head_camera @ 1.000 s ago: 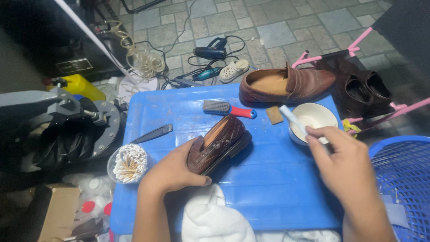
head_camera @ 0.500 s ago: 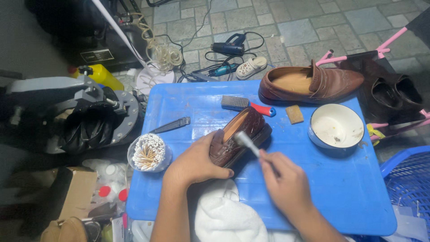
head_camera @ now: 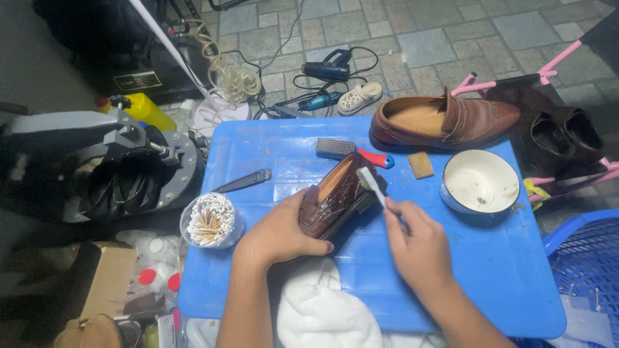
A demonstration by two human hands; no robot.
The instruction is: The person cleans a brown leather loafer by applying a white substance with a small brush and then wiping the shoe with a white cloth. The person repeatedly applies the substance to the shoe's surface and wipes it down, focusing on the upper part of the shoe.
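Head view, left hand: the left hand (head_camera: 277, 235) is clenched around the heel end of the dark brown shoe (head_camera: 335, 196) and keeps it tipped on its side on the blue table (head_camera: 451, 270).
Head view, right hand: the right hand (head_camera: 419, 248) is grasping a small white brush (head_camera: 373, 185), with its bristle end touching the shoe's upper edge.
Where the shoe is: right between the two hands, near the middle of the table, above a white cloth (head_camera: 322, 312).
Doing it well: I think the left grip should hold the shoe firm so it does not roll. Short, soft strokes with the brush would help, working into the small folds of the leather.
Beyond the grip: a tan shoe (head_camera: 445, 119), a red-handled brush (head_camera: 351, 151) and a small brown sponge (head_camera: 422, 165) lie further away.
Right of the right hand: a white bowl (head_camera: 480, 183) with a little dirt in it.
Left of the left hand: a clear cup of cotton sticks (head_camera: 209, 220).
Packages and labels: a yellow bottle (head_camera: 145, 109) stands far to the left. Beyond it, a dark box on the floor bears a small pale label. A brown cardboard box (head_camera: 106, 283) and red-capped little bottles (head_camera: 158, 280) sit low on the left.
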